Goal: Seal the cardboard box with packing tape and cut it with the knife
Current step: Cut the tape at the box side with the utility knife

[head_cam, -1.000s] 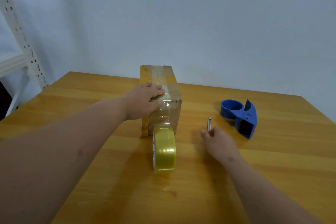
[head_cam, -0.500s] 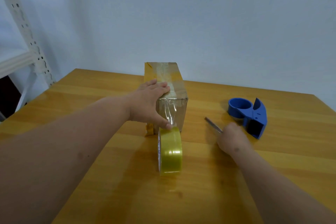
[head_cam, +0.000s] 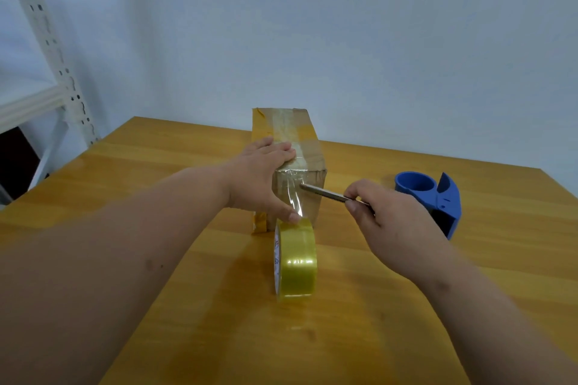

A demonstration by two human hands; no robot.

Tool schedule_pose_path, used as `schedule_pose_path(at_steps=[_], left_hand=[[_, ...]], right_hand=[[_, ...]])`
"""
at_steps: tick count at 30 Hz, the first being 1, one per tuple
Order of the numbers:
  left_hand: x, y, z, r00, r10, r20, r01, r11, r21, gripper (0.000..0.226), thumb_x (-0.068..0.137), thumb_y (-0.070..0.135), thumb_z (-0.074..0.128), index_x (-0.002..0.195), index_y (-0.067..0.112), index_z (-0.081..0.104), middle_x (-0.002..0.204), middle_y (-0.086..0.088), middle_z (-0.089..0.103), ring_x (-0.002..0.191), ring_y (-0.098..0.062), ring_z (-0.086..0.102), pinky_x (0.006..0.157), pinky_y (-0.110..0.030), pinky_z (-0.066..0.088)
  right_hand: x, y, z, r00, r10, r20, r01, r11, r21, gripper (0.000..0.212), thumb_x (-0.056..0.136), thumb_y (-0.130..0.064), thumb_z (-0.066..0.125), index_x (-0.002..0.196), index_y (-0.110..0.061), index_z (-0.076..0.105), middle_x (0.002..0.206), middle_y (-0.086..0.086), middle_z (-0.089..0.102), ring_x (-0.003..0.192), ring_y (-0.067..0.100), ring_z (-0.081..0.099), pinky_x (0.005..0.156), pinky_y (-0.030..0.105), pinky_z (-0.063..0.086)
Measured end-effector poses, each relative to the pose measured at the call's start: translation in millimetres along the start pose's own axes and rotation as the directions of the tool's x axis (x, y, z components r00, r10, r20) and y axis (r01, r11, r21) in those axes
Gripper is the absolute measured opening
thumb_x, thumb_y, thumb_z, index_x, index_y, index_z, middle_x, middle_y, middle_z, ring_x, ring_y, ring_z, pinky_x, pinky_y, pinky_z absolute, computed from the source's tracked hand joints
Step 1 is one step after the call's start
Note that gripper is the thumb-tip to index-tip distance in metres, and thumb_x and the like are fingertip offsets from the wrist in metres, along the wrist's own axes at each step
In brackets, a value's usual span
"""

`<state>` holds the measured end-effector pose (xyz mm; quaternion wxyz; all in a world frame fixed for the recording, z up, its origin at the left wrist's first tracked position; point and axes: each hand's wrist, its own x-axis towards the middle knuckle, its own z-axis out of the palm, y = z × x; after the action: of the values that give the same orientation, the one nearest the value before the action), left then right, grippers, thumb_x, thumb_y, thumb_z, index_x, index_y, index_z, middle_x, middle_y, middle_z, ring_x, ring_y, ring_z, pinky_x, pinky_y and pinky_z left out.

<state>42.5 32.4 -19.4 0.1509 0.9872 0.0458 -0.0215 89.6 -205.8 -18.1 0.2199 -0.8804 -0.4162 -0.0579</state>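
A small cardboard box (head_cam: 308,147) with old tape on it stands in the middle of the wooden table (head_cam: 156,172). My left hand (head_cam: 259,178) lies flat on the box's near top edge, thumb down on the front face. A yellowish tape roll (head_cam: 295,259) stands on edge in front of the box, and a clear strip runs from it up the front face. My right hand (head_cam: 387,222) grips a slim metal knife (head_cam: 322,192). The knife's tip touches the strip on the box's front.
A blue tape dispenser (head_cam: 434,197) sits on the table to the right of the box, just behind my right hand. A white metal shelf frame (head_cam: 53,72) stands past the table's left edge. A plain wall is behind.
My right hand picked the knife up from the table and brought it left to the strip on the box front. My left thumb moved down onto the front face.
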Motion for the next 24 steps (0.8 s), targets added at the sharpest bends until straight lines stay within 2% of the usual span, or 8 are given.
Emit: schedule_pose_path(at_steps=[4, 8, 13, 16, 21, 24], left_hand=[[-1, 2, 0, 1.0, -0.001, -0.009, 0.001, 1.0, -0.005, 0.125, 0.052, 0.07, 0.073, 0.151, 0.024, 0.012, 0.161, 0.014, 0.003, 0.147, -0.012, -0.012, 0.121, -0.039, 0.003], [-2, 3, -1, 1.0, 0.002, -0.013, -0.002, 1.0, -0.004, 0.124, 0.053, 0.067, 0.074, 0.151, 0.022, 0.012, 0.161, 0.012, 0.004, 0.147, -0.014, -0.012, 0.121, -0.037, 0.002], [-2, 2, 0, 1.0, 0.002, -0.016, -0.002, 1.0, -0.005, 0.124, 0.053, 0.069, 0.073, 0.151, 0.023, 0.011, 0.161, 0.013, 0.003, 0.147, -0.014, -0.013, 0.121, -0.039, 0.003], [-2, 1, 1, 1.0, 0.003, -0.013, -0.003, 1.0, -0.016, 0.124, 0.053, 0.068, 0.073, 0.151, 0.023, 0.012, 0.161, 0.012, 0.003, 0.147, -0.014, -0.013, 0.121, -0.04, 0.003], [-2, 2, 0, 1.0, 0.01, -0.02, -0.01, 1.0, -0.007, 0.124, 0.053, 0.068, 0.073, 0.151, 0.022, 0.012, 0.161, 0.011, 0.004, 0.147, -0.014, -0.012, 0.121, -0.04, 0.003], [-2, 2, 0, 1.0, 0.007, -0.016, -0.007, 1.0, -0.005, 0.125, 0.052, 0.07, 0.072, 0.151, 0.023, 0.011, 0.161, 0.012, 0.003, 0.147, -0.014, -0.012, 0.121, -0.04, 0.003]], right_hand=[[7, -8, -1, 0.994, -0.101, -0.036, 0.095, 0.985, -0.144, 0.018, 0.096, -0.03, 0.04, 0.093, -0.023, 0.057, 0.071, -0.005, 0.057, 0.062, 0.019, 0.054, 0.057, 0.041, 0.049], [13, -17, -2, 0.989, -0.147, 0.009, 0.145, 0.959, -0.245, 0.021, 0.097, -0.029, 0.038, 0.093, -0.022, 0.057, 0.073, -0.003, 0.058, 0.064, 0.02, 0.055, 0.058, 0.041, 0.05], [16, -18, -3, 0.999, -0.051, 0.015, 0.052, 0.996, -0.073, 0.016, 0.098, -0.026, 0.042, 0.098, -0.021, 0.057, 0.077, -0.002, 0.06, 0.07, 0.019, 0.055, 0.064, 0.042, 0.05], [15, -16, -3, 0.998, -0.027, 0.055, 0.03, 0.998, -0.056, 0.015, 0.098, -0.025, 0.042, 0.096, -0.02, 0.056, 0.074, -0.003, 0.058, 0.068, 0.018, 0.054, 0.063, 0.041, 0.049], [17, -18, -4, 0.996, -0.031, 0.079, 0.036, 0.997, -0.062, 0.014, 0.098, -0.024, 0.044, 0.098, -0.021, 0.058, 0.075, -0.005, 0.057, 0.065, 0.012, 0.052, 0.058, 0.032, 0.046], [20, -17, -5, 0.996, 0.002, 0.093, 0.002, 0.999, -0.04, 0.014, 0.098, -0.025, 0.044, 0.097, -0.023, 0.058, 0.071, -0.007, 0.056, 0.06, 0.008, 0.049, 0.051, 0.023, 0.037]])
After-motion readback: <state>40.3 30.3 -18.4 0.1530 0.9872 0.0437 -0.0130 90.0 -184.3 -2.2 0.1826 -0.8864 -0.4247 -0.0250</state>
